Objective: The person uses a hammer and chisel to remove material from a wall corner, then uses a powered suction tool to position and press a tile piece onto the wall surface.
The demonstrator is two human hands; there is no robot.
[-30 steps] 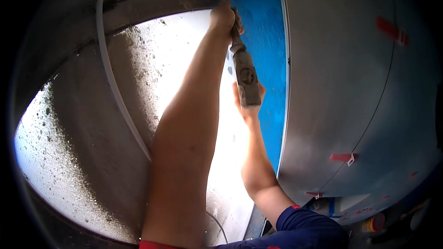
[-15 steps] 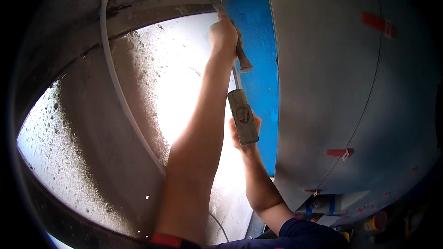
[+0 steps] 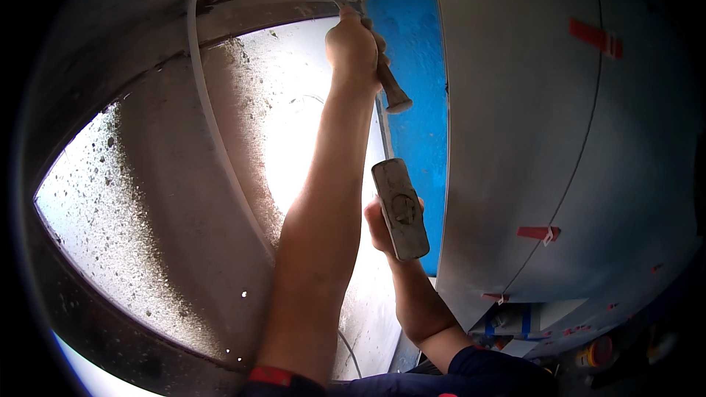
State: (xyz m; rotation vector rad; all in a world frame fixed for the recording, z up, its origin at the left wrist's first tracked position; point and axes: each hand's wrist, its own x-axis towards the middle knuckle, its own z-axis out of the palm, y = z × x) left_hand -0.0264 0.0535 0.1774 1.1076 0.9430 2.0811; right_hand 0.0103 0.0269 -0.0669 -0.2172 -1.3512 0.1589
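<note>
Raised high, my left hand (image 3: 351, 45) wraps round a metal chisel (image 3: 394, 94). The chisel's flat blade end points up and left to the edge under the rough ceiling, and its flared struck end hangs down to the right. Below it, my right hand (image 3: 380, 226) grips a hammer (image 3: 401, 209) whose heavy grey block head faces me. The head hides the handle and most of the right fingers. A gap separates the hammer head from the chisel's struck end.
A bright speckled window (image 3: 287, 132) lies behind my left arm, with a white pipe (image 3: 202, 95) running down beside it. A blue wall strip (image 3: 415, 103) borders large grey panels (image 3: 515, 125) carrying red clips (image 3: 538, 233). A yellow-and-red bucket (image 3: 599, 353) stands at the lower right.
The hammer has dropped lower, farther from the chisel's struck end. The chisel's blade end has shifted left, tilting the chisel more. The whole view has shifted slightly.
</note>
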